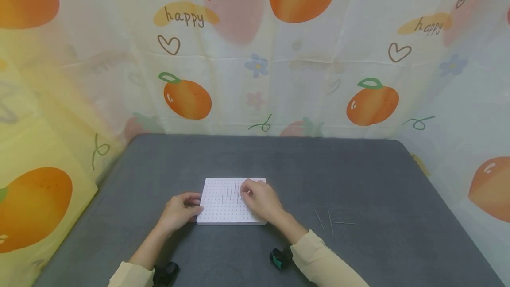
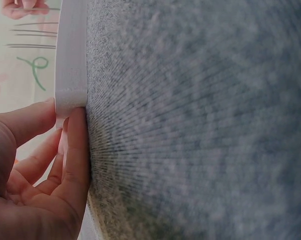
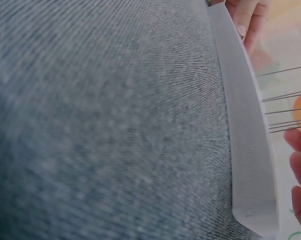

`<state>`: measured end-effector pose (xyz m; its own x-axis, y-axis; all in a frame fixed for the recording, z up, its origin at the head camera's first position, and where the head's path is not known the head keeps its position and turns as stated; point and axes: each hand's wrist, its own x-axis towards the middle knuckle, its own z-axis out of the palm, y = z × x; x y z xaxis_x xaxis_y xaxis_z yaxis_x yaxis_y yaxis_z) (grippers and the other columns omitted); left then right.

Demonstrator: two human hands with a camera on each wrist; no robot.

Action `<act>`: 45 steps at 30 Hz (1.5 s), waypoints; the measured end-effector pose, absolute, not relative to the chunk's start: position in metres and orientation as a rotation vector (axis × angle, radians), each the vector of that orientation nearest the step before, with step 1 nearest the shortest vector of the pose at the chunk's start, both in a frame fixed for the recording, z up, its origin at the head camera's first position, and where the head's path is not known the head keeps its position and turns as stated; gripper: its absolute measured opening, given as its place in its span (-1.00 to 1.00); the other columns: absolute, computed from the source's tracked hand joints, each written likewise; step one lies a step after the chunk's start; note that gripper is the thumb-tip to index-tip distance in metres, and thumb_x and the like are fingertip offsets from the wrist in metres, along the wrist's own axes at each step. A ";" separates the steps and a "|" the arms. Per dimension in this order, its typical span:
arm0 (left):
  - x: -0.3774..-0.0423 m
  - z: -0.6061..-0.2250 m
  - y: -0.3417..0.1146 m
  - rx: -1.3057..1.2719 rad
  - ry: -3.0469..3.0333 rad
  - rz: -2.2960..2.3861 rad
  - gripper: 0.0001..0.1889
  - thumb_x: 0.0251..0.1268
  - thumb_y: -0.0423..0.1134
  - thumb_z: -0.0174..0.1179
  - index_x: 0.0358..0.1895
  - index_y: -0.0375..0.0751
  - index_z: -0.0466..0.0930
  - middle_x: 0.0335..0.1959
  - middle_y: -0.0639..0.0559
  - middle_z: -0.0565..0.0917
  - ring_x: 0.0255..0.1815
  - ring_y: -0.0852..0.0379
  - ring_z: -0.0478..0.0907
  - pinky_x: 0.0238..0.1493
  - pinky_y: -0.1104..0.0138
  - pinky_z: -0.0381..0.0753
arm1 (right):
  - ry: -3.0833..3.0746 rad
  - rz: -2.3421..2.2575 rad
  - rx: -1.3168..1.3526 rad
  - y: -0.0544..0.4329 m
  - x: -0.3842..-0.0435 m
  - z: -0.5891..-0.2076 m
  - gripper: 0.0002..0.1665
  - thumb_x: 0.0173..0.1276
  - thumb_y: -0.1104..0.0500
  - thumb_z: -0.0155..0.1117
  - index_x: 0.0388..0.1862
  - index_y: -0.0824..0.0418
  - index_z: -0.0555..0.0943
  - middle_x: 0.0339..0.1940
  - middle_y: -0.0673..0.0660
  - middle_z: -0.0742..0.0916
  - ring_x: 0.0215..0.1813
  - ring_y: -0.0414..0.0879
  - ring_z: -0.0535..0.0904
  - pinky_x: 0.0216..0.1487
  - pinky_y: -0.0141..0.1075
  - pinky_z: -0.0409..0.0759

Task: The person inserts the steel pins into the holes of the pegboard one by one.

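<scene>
Lower left of the head frame: cream sleeve, black device at its cuff; just above, left hand pinching the left edge of the white pegboard, thumb at the top face, fingers against the side, low by the table, per left wrist view; pegboard lies flat on the dark grey table, below the frame's middle and slightly left; thin upright pins stand in a small cluster in its upper middle, exact count hard to make out; right hand over the board's upper right, thumb and fingertips together, apparently pinching the end of one pin, per right wrist view; second black device near the right cuff; three loose pins lie close together right of the board, well apart from it, untouched; step in hand looks like seating a pin in a hole while the left hand steadies the board; next move seems to call for a straight push down, then a clean release without knocking neighbours.
</scene>
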<state>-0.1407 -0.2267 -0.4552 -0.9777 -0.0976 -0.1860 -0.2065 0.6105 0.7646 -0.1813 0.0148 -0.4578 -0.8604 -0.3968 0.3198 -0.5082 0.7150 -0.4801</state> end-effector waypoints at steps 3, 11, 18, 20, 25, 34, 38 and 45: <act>-0.140 -0.455 -0.227 -0.255 2.703 1.315 -0.57 0.08 -0.33 0.26 0.08 -0.28 0.50 -0.16 -0.13 0.60 -0.37 0.14 0.55 -0.38 0.29 0.64 | -2.738 0.833 0.738 0.015 -0.181 -0.459 -0.93 0.20 0.17 0.19 -0.37 -0.01 0.58 -0.45 -0.13 0.65 -0.40 -0.27 0.48 -0.36 -0.43 0.45; -0.140 -0.454 -0.227 -0.249 2.703 1.307 -0.58 0.09 -0.32 0.26 0.08 -0.27 0.50 -0.15 -0.12 0.60 -0.36 0.14 0.55 -0.37 0.30 0.64 | -2.735 0.796 0.771 0.014 -0.182 -0.461 -0.94 0.19 0.16 0.17 -0.38 0.00 0.58 -0.47 -0.13 0.64 -0.41 -0.26 0.48 -0.36 -0.42 0.44; -0.141 -0.455 -0.226 -0.246 2.703 1.317 -0.57 0.09 -0.35 0.24 0.09 -0.30 0.48 -0.17 -0.13 0.60 -0.36 0.15 0.56 -0.39 0.30 0.64 | -2.735 0.786 0.775 0.014 -0.181 -0.462 -0.94 0.20 0.15 0.18 -0.35 0.01 0.58 -0.46 -0.11 0.65 -0.41 -0.26 0.49 -0.36 -0.42 0.46; -0.141 -0.455 -0.225 -0.244 2.703 1.321 -0.57 0.09 -0.36 0.24 0.09 -0.31 0.48 -0.17 -0.13 0.59 -0.36 0.15 0.56 -0.39 0.30 0.64 | -2.745 0.796 0.774 0.015 -0.181 -0.462 -0.92 0.20 0.15 0.18 -0.31 0.03 0.58 -0.44 -0.09 0.65 -0.40 -0.25 0.50 -0.36 -0.41 0.46; -0.141 -0.455 -0.225 -0.241 2.709 1.320 -0.57 0.08 -0.36 0.24 0.09 -0.31 0.48 -0.18 -0.12 0.59 -0.36 0.15 0.56 -0.39 0.30 0.64 | -2.800 0.793 0.772 0.020 -0.182 -0.462 -0.85 0.23 0.14 0.16 -0.21 0.05 0.57 -0.38 -0.07 0.67 -0.35 -0.24 0.52 -0.33 -0.41 0.49; -0.140 -0.454 -0.226 -0.231 2.701 1.326 -0.57 0.09 -0.36 0.24 0.09 -0.31 0.48 -0.18 -0.12 0.59 -0.35 0.14 0.56 -0.38 0.29 0.64 | -2.789 0.733 0.806 0.038 -0.178 -0.454 -0.85 0.22 0.13 0.18 -0.22 0.05 0.60 -0.32 -0.07 0.67 -0.26 -0.22 0.54 -0.24 -0.35 0.53; -0.140 -0.454 -0.226 -0.228 2.710 1.311 -0.57 0.09 -0.35 0.24 0.09 -0.30 0.48 -0.18 -0.12 0.60 -0.34 0.14 0.56 -0.37 0.29 0.64 | -2.781 0.726 0.836 0.048 -0.175 -0.448 -0.85 0.22 0.14 0.19 -0.22 0.06 0.59 -0.29 -0.08 0.67 -0.24 -0.23 0.53 -0.22 -0.35 0.52; -0.141 -0.453 -0.225 -0.237 2.702 1.306 -0.57 0.09 -0.35 0.24 0.09 -0.31 0.48 -0.18 -0.12 0.59 -0.35 0.14 0.55 -0.38 0.29 0.65 | -2.673 0.709 0.860 0.067 -0.170 -0.442 -0.88 0.16 0.19 0.25 -0.29 0.03 0.58 -0.36 -0.13 0.64 -0.33 -0.29 0.44 -0.30 -0.41 0.47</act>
